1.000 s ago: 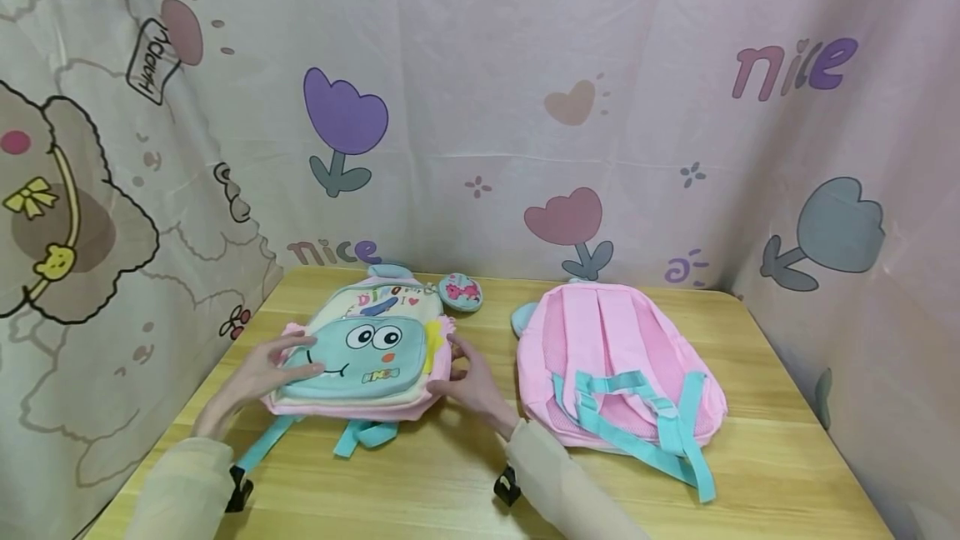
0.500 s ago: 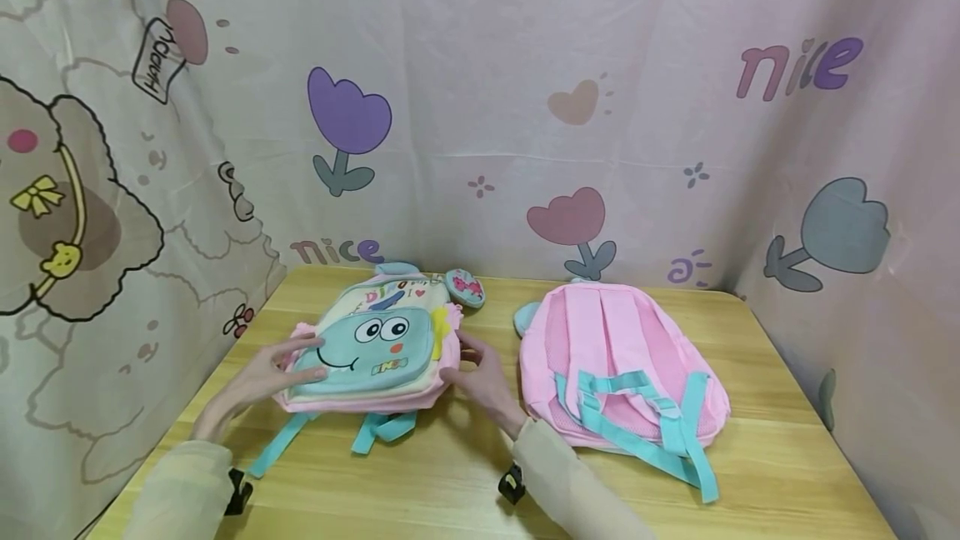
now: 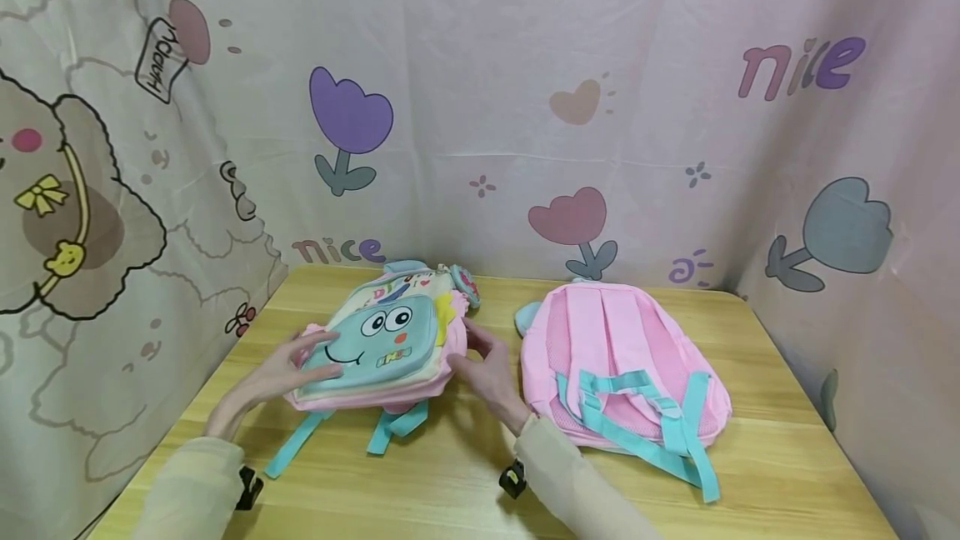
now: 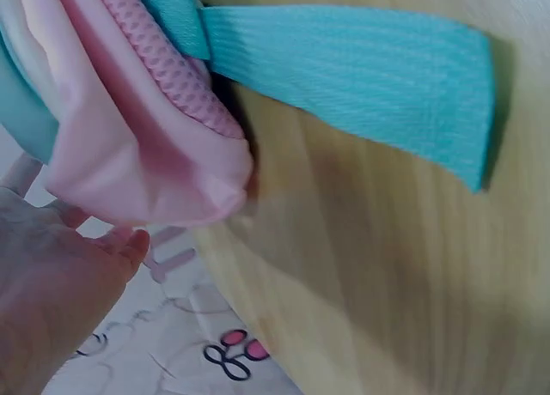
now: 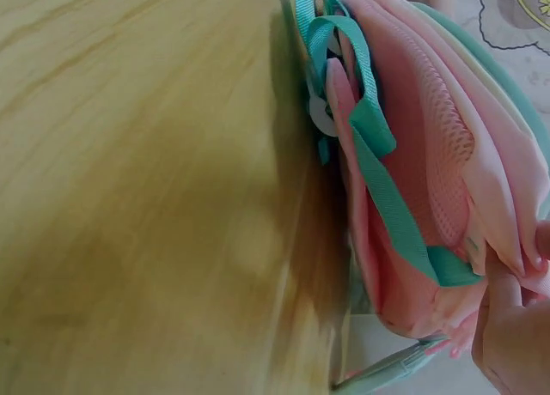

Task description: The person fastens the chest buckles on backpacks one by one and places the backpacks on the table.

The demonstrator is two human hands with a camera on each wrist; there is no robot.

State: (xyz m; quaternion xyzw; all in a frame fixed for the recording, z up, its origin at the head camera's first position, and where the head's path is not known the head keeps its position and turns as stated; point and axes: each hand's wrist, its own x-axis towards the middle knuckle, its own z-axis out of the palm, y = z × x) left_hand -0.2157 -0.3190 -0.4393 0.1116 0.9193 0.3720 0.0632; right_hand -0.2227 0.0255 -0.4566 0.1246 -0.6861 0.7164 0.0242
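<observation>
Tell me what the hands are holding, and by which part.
The cartoon-faced backpack: the right hand pinches the pink fabric at its right side; the left hand holds its lower left side.

Fingers [image 4: 131, 247] touch a pink bag [image 4: 150, 120] whose turquoise strap [image 4: 361, 77] extends over a wooden table [image 4: 404, 275].

Looks like soft, matt cloth on the bag [image 3: 386, 350] between the left hand [image 3: 279, 371] and the right hand [image 3: 489, 372], smooth across the front, creased at the right hand's pinch. Turns to dimpled mesh [image 4: 185, 84] on its back, near the left hand. Has a ribbed weave on the strap [image 4: 344, 73] close by. Looks like matt cloth on the other bag [image 3: 609, 332], right of the grip. Shows smooth, faintly glossy wood grain on the table [image 3: 390, 494] below, wrinkled matt cloth on the curtain [image 3: 465, 107] behind.
</observation>
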